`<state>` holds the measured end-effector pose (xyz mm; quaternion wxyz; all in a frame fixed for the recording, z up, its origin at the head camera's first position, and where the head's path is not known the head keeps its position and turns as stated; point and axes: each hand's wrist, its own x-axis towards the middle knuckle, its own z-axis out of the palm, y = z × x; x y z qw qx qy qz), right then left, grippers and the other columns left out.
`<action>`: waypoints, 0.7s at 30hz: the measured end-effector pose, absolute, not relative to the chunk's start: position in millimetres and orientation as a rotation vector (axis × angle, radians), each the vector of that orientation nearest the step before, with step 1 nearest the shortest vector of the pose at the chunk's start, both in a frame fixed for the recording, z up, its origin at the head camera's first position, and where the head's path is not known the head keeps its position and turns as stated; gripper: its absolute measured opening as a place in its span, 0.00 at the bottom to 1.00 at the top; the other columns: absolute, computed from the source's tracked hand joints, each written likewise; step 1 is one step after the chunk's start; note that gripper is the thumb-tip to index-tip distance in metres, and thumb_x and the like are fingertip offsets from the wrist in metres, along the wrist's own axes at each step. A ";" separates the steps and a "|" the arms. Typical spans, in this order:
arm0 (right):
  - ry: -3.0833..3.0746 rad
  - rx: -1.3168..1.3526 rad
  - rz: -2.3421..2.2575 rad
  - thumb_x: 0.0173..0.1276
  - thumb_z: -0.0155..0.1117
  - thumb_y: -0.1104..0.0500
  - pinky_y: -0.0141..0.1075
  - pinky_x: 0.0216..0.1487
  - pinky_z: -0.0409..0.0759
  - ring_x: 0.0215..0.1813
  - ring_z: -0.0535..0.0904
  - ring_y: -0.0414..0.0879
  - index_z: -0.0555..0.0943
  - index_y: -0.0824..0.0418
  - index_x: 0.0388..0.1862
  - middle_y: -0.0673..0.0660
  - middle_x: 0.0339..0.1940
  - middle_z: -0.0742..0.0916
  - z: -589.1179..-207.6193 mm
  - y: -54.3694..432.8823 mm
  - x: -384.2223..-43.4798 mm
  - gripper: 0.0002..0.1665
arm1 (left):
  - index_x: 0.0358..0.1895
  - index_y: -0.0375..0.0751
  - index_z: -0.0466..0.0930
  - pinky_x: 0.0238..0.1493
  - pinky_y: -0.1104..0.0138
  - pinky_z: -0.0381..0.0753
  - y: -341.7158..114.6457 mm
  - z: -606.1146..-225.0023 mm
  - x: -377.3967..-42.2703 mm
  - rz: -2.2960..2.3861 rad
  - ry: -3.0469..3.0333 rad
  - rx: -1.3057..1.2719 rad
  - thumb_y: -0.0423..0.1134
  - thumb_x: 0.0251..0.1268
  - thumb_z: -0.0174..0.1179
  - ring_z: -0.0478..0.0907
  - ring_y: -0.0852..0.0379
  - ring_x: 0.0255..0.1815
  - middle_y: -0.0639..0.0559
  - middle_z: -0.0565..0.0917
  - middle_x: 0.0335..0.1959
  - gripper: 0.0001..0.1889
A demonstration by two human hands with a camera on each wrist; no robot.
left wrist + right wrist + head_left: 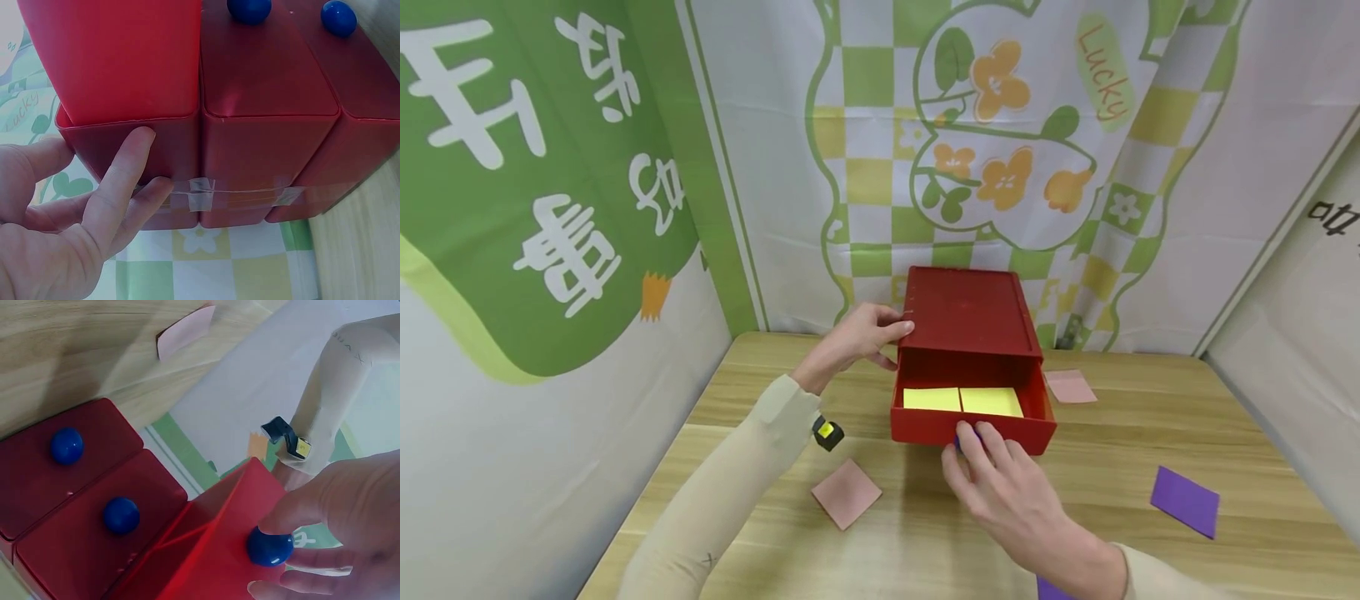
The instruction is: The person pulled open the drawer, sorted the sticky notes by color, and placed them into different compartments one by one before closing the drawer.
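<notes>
Two yellow sheets (962,401) lie side by side, touching, in the pulled-out top drawer (972,417) of a red drawer cabinet (968,312), which stands on the desk (1150,433) toward its back edge, close to the patterned backdrop (865,150).

The right hand (1000,483) meets the drawer's front at 6 o'clock; in the right wrist view its thumb and fingers (294,515) pinch the blue knob (269,547) on that front. Two more blue knobs (120,514) show on the closed drawer fronts below it, at about 9 o'clock from the gripped one.

The left hand (857,337) lies against the cabinet's left side at 9 o'clock. In the left wrist view its fingers (122,181) are fairly straight and pressed flat on the red wall, the thumb at the corner; it holds nothing. Clear tape (206,190) runs across the joined red boxes just beside those fingertips.

A small black and yellow device (827,433) sits at the left wrist, over a cream sleeve (722,500).

Out on the desk, one pink sheet (846,493) lies at 7 o'clock from the cabinet, near the left forearm. Another pink sheet (1070,387) lies just beside the drawer at 3 o'clock. A purple sheet (1185,500) lies well apart at 4 o'clock, and a purple corner (1051,590) peeks out under the right wrist at the bottom edge.
</notes>
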<state>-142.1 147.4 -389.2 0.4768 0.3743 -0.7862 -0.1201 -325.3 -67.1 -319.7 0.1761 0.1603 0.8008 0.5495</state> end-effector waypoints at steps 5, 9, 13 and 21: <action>-1.912 0.921 -0.316 0.71 0.42 0.68 0.39 0.30 0.79 0.44 0.77 0.59 0.81 0.63 0.41 0.66 0.47 0.82 -392.3 147.2 -145.2 0.16 | 0.58 0.32 0.76 0.39 0.55 0.91 -67.4 -319.1 -323.5 1.556 2.272 0.450 0.42 0.73 0.57 0.74 0.50 0.50 0.43 0.77 0.47 0.19; -1.907 0.926 -0.310 0.70 0.44 0.68 0.40 0.33 0.80 0.45 0.77 0.59 0.81 0.64 0.41 0.67 0.47 0.81 -393.0 146.5 -146.4 0.15 | 0.58 0.32 0.76 0.40 0.53 0.90 -67.6 -318.7 -323.2 1.557 2.274 0.458 0.42 0.72 0.58 0.74 0.50 0.49 0.42 0.77 0.47 0.19; -1.922 0.937 -0.329 0.70 0.45 0.68 0.40 0.38 0.83 0.46 0.77 0.59 0.82 0.63 0.42 0.67 0.50 0.81 -393.8 146.4 -145.7 0.15 | 0.57 0.32 0.77 0.40 0.53 0.90 -67.9 -318.7 -322.9 1.556 2.274 0.458 0.42 0.72 0.58 0.75 0.50 0.48 0.43 0.77 0.45 0.18; -1.914 0.954 -0.381 0.70 0.44 0.69 0.41 0.48 0.85 0.48 0.77 0.60 0.81 0.64 0.41 0.68 0.52 0.81 -393.5 145.4 -145.4 0.15 | 0.55 0.32 0.78 0.37 0.55 0.91 -68.0 -320.0 -324.3 1.557 2.270 0.458 0.42 0.72 0.58 0.74 0.51 0.47 0.44 0.77 0.43 0.17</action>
